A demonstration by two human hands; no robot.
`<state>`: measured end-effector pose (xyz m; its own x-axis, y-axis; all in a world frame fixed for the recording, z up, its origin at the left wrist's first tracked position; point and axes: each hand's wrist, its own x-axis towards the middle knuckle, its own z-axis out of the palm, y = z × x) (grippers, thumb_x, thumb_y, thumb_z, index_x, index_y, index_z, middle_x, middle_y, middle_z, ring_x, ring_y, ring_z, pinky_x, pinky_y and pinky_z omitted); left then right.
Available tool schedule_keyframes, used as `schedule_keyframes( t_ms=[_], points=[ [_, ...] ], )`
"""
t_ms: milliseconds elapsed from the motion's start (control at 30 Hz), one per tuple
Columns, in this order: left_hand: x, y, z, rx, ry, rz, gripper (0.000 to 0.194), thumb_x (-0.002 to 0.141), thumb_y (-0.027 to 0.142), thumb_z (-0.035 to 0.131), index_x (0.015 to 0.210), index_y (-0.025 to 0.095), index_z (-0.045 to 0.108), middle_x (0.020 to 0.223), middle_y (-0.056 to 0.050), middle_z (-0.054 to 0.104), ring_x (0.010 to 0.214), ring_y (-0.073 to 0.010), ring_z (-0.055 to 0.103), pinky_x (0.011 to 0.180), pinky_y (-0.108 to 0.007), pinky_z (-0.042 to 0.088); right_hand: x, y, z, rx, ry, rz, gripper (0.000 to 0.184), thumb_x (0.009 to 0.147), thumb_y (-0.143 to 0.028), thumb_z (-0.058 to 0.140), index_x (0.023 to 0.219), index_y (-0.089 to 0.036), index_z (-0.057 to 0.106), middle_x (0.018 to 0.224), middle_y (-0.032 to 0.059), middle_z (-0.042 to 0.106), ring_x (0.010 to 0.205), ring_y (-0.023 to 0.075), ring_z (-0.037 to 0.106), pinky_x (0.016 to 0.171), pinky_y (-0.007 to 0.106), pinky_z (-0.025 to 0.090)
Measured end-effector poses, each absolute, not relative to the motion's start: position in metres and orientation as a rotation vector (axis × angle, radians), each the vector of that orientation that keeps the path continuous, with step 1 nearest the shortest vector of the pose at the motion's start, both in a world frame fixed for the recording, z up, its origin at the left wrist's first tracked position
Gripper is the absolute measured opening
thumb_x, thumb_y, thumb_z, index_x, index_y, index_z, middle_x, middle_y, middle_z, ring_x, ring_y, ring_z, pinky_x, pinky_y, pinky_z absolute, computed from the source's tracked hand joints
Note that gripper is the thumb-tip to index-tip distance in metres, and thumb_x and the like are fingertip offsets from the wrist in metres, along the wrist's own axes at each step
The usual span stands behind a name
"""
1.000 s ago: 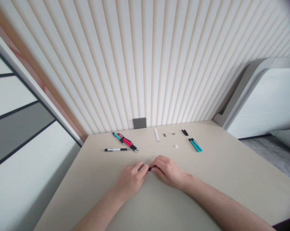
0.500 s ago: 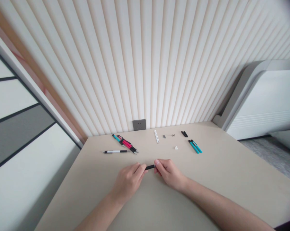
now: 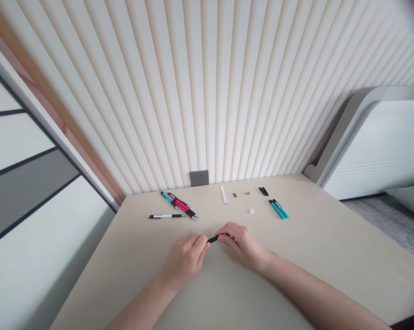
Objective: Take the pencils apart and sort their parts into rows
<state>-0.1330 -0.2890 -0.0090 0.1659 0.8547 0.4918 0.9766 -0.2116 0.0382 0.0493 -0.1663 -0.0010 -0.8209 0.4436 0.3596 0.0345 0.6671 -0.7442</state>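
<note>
A slim black pen barrel [image 3: 212,239] lies across the gap between my hands, above the beige tabletop [image 3: 313,243]. My left hand [image 3: 184,260] pinches one end in its fingertips, and that end is hidden. My right hand [image 3: 243,244] curls over the other end, which is also hidden. Beyond my hands lie a black-and-white pen [image 3: 165,216], a pink-and-black pen [image 3: 182,206] and a teal-and-black pen [image 3: 167,197]. Farther right are two white rods [image 3: 223,194], a small dark part [image 3: 234,195], a small white piece [image 3: 251,211], black pen parts [image 3: 263,191] and teal pen barrels [image 3: 278,209].
The tabletop meets a ribbed cream wall with a grey wall socket [image 3: 199,178] at its far edge. A white panelled unit [image 3: 375,146] stands beyond the right corner. A white-and-grey panelled surface [image 3: 28,201] lies beyond the left table edge.
My right hand has moved in along the black barrel, its fingers now curled over more of it. The barrel tilts slightly more. The pens on the table have not moved.
</note>
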Motion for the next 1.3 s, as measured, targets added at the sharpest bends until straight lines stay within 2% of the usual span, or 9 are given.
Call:
schedule_keyframes(
  t_ms=[167, 333, 533, 667, 800, 900, 967, 1133, 1300],
  points=[
    [-0.133, -0.288, -0.008, -2.116, -1.808, -0.638, 0.03, 0.105, 0.024, 0.029, 0.082, 0.021, 0.049, 0.068, 0.001, 0.059, 0.057, -0.0151, 0.056, 0.052, -0.028, 0.034, 0.047, -0.168, -0.006, -0.481, -2.23, 1.146, 0.028, 0.097, -0.04, 0.052, 0.106, -0.019, 0.068, 0.087, 0.0049, 0.068, 0.078, 0.0155, 0.061, 0.07, 0.025, 0.047],
    [-0.134, -0.287, -0.009, -2.105, -1.778, -0.636, 0.03, 0.105, 0.026, 0.028, 0.087, 0.021, 0.051, 0.069, 0.001, 0.059, 0.057, -0.0153, 0.057, 0.053, -0.027, 0.037, 0.044, -0.166, -0.01, -0.622, -2.196, 1.296, 0.045, 0.1, -0.04, 0.042, 0.071, -0.017, 0.067, 0.065, 0.0006, 0.062, 0.061, 0.0118, 0.054, 0.062, 0.024, 0.042],
    [-0.135, -0.287, -0.012, -2.087, -1.83, -0.61, 0.032, 0.106, 0.027, 0.026, 0.084, 0.021, 0.049, 0.07, 0.001, 0.06, 0.056, -0.0151, 0.058, 0.051, -0.027, 0.035, 0.043, -0.166, -0.008, -0.614, -2.119, 1.309, 0.016, 0.088, -0.033, 0.063, 0.09, -0.019, 0.071, 0.079, 0.0014, 0.066, 0.072, 0.0143, 0.057, 0.069, 0.025, 0.044],
    [-0.134, -0.287, -0.013, -2.088, -1.849, -0.638, 0.031, 0.106, 0.026, 0.026, 0.085, 0.021, 0.048, 0.07, 0.001, 0.061, 0.058, -0.0153, 0.06, 0.051, -0.027, 0.035, 0.042, -0.168, -0.012, -0.608, -2.079, 1.387, 0.027, 0.094, -0.039, 0.054, 0.1, -0.019, 0.07, 0.081, 0.0023, 0.066, 0.072, 0.0142, 0.056, 0.068, 0.026, 0.044],
    [-0.134, -0.287, -0.013, -2.094, -1.84, -0.662, 0.03, 0.106, 0.027, 0.026, 0.087, 0.021, 0.049, 0.071, 0.0, 0.062, 0.058, -0.0155, 0.061, 0.052, -0.027, 0.035, 0.041, -0.168, -0.014, -0.666, -2.129, 1.482, 0.039, 0.098, -0.042, 0.045, 0.08, -0.018, 0.07, 0.065, -0.0006, 0.058, 0.06, 0.0122, 0.049, 0.058, 0.025, 0.039],
    [-0.134, -0.287, -0.013, -2.089, -1.873, -0.668, 0.031, 0.105, 0.027, 0.026, 0.085, 0.022, 0.048, 0.069, 0.001, 0.062, 0.057, -0.0157, 0.061, 0.051, -0.027, 0.036, 0.04, -0.167, -0.014, -0.674, -2.078, 1.421, 0.023, 0.09, -0.038, 0.059, 0.092, -0.019, 0.072, 0.072, -0.0004, 0.062, 0.067, 0.0137, 0.053, 0.065, 0.026, 0.042],
    [-0.135, -0.286, -0.014, -2.088, -1.902, -0.687, 0.031, 0.105, 0.026, 0.026, 0.084, 0.022, 0.048, 0.069, 0.001, 0.062, 0.057, -0.0156, 0.061, 0.052, -0.026, 0.036, 0.04, -0.167, -0.014, -0.679, -2.046, 1.365, 0.021, 0.087, -0.036, 0.063, 0.097, -0.021, 0.073, 0.077, 0.0006, 0.065, 0.072, 0.015, 0.055, 0.07, 0.027, 0.044],
    [-0.136, -0.286, -0.014, -2.079, -1.974, -0.715, 0.028, 0.105, 0.027, 0.028, 0.087, 0.022, 0.049, 0.072, 0.0, 0.064, 0.059, -0.0154, 0.063, 0.052, -0.025, 0.039, 0.044, -0.153, -0.009, -0.718, -2.04, 1.216, 0.024, 0.092, -0.038, 0.057, 0.102, -0.023, 0.072, 0.093, 0.0039, 0.071, 0.082, 0.0174, 0.062, 0.076, 0.029, 0.048],
    [-0.136, -0.287, -0.013, -2.093, -1.986, -0.724, 0.029, 0.105, 0.029, 0.028, 0.093, 0.021, 0.053, 0.076, -0.001, 0.065, 0.063, -0.0153, 0.064, 0.054, -0.024, 0.043, 0.066, -0.094, -0.007, -0.815, -2.072, 0.698, 0.03, 0.097, -0.035, 0.045, 0.107, -0.02, 0.069, 0.105, 0.0079, 0.069, 0.085, 0.019, 0.063, 0.078, 0.031, 0.049]
  ],
)
